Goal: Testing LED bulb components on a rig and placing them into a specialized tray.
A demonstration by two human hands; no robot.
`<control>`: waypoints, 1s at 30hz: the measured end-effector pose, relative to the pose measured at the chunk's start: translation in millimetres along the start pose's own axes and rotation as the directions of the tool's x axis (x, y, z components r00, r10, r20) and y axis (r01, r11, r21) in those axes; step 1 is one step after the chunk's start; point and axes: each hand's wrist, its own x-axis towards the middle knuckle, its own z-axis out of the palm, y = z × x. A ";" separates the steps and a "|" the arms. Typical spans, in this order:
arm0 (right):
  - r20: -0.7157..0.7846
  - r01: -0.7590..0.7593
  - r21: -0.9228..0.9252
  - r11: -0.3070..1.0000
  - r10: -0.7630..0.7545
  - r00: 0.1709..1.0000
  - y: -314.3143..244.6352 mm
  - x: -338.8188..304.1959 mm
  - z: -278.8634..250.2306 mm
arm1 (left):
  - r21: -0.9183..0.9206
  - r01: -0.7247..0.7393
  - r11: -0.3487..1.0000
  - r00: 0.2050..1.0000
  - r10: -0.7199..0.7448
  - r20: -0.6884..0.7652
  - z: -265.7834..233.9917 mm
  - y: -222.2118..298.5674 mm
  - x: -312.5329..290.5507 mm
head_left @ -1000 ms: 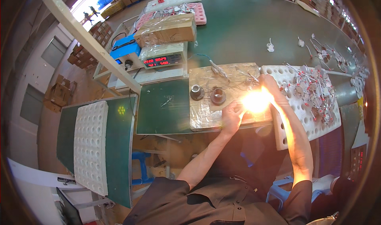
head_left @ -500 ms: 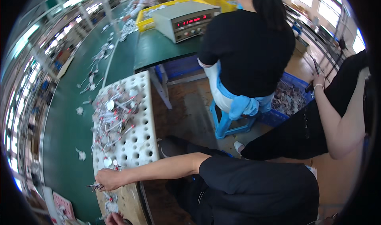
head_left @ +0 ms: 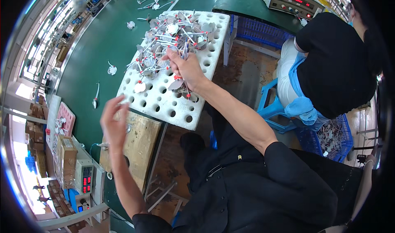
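My right hand (head_left: 190, 70) is closed around a bunch of thin wires (head_left: 186, 48), over the near right side of a heap of small silvery discs (head_left: 158, 41) with white leads and red ends. Part of the bunch is hidden inside the fist. The heap lies on a white foam board (head_left: 181, 120) full of round holes. My left hand (head_left: 114, 124), somewhat blurred, is raised over the left edge of a wooden board (head_left: 144, 136). Its fingers are apart and I see nothing in them. One loose disc (head_left: 140, 87) rests on the foam near the front.
Loose wired discs (head_left: 112, 69) dot the green tabletop (head_left: 82, 81). A pink tray (head_left: 68, 113) and a display unit (head_left: 84, 177) stand at left. At right, a person in black (head_left: 337, 64) sits on a blue stool (head_left: 267, 101) beside a blue crate (head_left: 347, 130) of parts.
My view has swung, so the foam board sits nearer the middle. My right hand has moved from the board's near end to the heap. My left hand has risen into view, empty.
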 end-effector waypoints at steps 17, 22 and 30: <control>0.118 0.108 -0.661 0.743 -0.038 0.992 62.3 -2.1 5.0 | -0.067 -0.219 0.973 0.947 0.229 0.226 97.5 34.4 -6.1; 0.057 0.186 -0.261 0.947 -0.178 0.982 33.2 -19.2 21.4 | 0.030 -0.278 0.960 0.941 0.266 0.208 74.5 21.8 -17.2; 0.033 0.130 -0.257 0.958 -0.125 0.992 35.9 -9.5 8.8 | -0.326 -0.115 0.938 0.976 0.168 0.141 63.7 2.1 -33.1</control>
